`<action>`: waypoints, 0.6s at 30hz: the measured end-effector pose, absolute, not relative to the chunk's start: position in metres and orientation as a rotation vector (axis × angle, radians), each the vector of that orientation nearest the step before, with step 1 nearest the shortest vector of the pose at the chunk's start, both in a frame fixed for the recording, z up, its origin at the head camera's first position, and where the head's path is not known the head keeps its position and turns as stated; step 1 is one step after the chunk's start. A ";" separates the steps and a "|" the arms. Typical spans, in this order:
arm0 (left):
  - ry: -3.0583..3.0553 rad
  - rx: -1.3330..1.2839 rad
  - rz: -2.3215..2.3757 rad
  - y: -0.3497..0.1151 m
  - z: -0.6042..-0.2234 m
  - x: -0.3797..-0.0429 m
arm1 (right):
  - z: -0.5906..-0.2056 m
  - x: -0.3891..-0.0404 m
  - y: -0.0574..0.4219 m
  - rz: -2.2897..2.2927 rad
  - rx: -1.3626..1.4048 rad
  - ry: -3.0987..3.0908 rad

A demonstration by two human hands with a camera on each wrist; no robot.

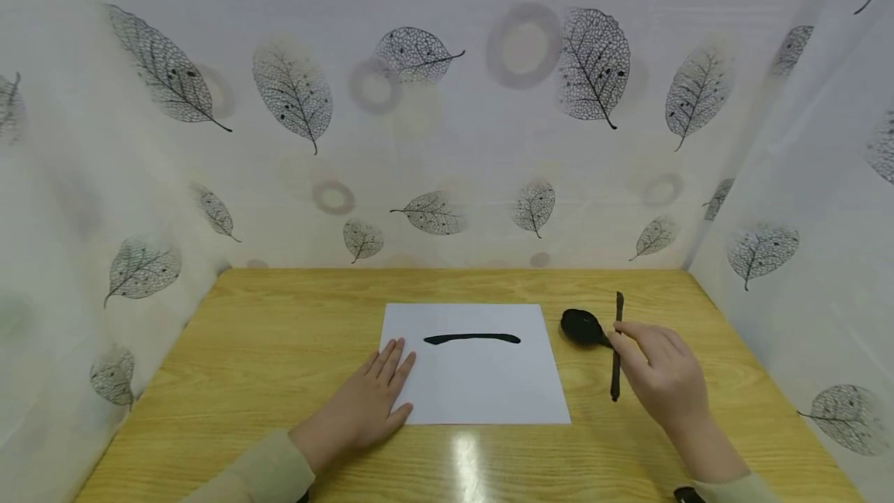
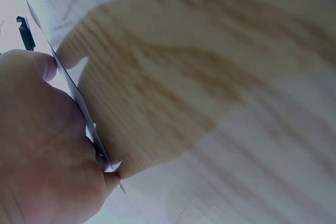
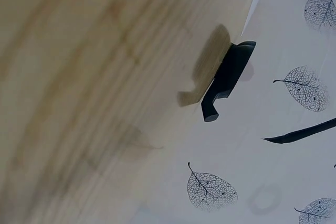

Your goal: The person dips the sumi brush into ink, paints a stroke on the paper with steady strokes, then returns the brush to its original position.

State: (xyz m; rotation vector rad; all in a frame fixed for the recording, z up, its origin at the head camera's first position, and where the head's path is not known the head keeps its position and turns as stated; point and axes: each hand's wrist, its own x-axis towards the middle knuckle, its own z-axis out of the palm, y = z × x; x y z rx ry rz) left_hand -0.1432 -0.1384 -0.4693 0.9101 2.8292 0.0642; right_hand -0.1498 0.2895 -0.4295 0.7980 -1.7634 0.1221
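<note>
My left hand [image 1: 373,394] lies flat with spread fingers on the left edge of a white sheet of paper [image 1: 482,386]. One horizontal black stroke [image 1: 472,338] marks the paper. My right hand [image 1: 667,375] pinches a slim dark writing brush [image 1: 616,371] between thumb and fingers, to the right of the sheet. Beside it on the table is a black spoon-shaped dish [image 1: 580,327], its short handle reaching towards my fingertips. In the right wrist view the pointed brush tip [image 3: 281,139] shows apart from the dish [image 3: 231,72]; the right hand is out of that view.
The wooden table [image 1: 279,348] reflects light along its front. Pale curtains [image 1: 447,138] with a leaf print enclose its back and both sides. A dark band [image 1: 687,494] shows at my right wrist.
</note>
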 end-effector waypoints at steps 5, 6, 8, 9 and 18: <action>2.827 0.903 0.072 -0.138 -0.471 -0.144 | -0.431 -0.148 0.296 0.053 0.831 -1.790; 2.828 0.905 0.070 -0.138 -0.472 -0.144 | -0.431 -0.148 0.297 0.041 0.836 -1.794; 2.831 0.907 0.067 -0.139 -0.472 -0.144 | -0.432 -0.148 0.299 0.028 0.853 -1.805; 2.832 0.908 0.064 -0.139 -0.473 -0.144 | -0.433 -0.148 0.300 0.022 0.865 -1.810; 2.845 0.919 0.049 -0.138 -0.475 -0.145 | -0.438 -0.150 0.307 -0.089 1.009 -1.867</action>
